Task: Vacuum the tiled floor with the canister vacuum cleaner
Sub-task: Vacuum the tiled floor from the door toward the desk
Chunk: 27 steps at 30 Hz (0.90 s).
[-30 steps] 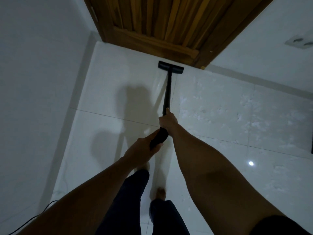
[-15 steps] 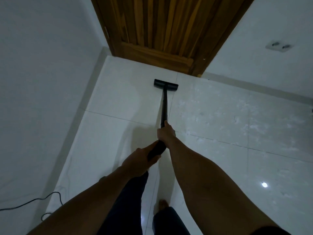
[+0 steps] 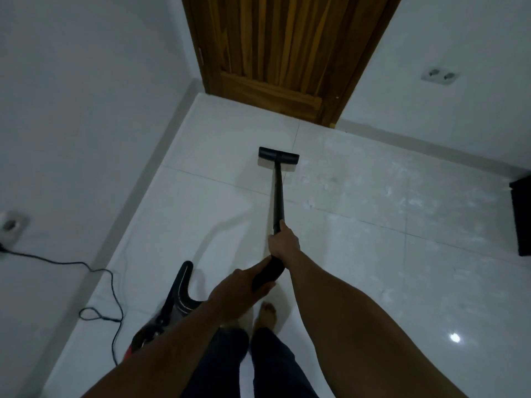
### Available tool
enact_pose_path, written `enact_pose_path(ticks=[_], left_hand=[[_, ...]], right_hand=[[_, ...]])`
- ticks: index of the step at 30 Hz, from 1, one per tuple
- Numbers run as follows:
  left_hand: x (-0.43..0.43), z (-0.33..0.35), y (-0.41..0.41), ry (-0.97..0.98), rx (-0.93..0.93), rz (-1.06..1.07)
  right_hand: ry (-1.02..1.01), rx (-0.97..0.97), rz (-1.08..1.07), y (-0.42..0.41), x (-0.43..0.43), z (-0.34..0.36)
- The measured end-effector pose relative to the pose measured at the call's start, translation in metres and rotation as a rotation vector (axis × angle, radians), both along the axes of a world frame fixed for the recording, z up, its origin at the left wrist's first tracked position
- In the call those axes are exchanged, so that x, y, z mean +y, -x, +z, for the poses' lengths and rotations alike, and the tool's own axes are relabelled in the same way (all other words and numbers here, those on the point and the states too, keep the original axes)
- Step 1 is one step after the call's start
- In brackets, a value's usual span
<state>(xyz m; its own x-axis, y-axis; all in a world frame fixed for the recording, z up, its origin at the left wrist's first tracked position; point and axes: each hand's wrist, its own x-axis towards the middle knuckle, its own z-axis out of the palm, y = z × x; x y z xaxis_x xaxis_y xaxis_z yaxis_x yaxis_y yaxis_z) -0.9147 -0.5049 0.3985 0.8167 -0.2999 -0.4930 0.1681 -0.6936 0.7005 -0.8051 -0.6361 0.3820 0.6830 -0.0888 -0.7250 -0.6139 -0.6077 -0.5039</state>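
Both hands are closed on the black vacuum wand (image 3: 278, 193): the right hand (image 3: 283, 242) grips farther along the tube, and the left hand (image 3: 238, 294) wraps the thicker handle end just behind it, nearer the body. The wand slopes away to the floor nozzle (image 3: 278, 155), which lies flat on the white tiled floor (image 3: 373, 225) and now sits well short of the wooden door (image 3: 283, 50); half a second ago it was nearer the threshold. The view has also drawn back, bringing in the canister vacuum body (image 3: 169, 311) at near left beside the person's bare foot (image 3: 267, 314), with its power cord (image 3: 97, 285) looping across the floor toward a wall socket (image 3: 11, 224) on the left. A second wall outlet (image 3: 439, 74) shows on the far right wall.
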Motion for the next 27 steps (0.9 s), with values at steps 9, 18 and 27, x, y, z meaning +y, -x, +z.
enact_pose_path(ticks=[9, 18, 27], left_hand=[[0.015, -0.018, 0.153, 0.015, 0.019, -0.072], [0.046, -0.031, 0.329, 0.094, 0.009, -0.142], [0.018, -0.004, 0.474, 0.103, 0.047, -0.22]], right_hand=[[0.016, -0.021, -0.007, 0.159, 0.008, -0.021], [-0.031, -0.05, -0.065, 0.348, 0.023, -0.034], [0.015, 0.006, -0.056, 0.503, -0.012, -0.025]])
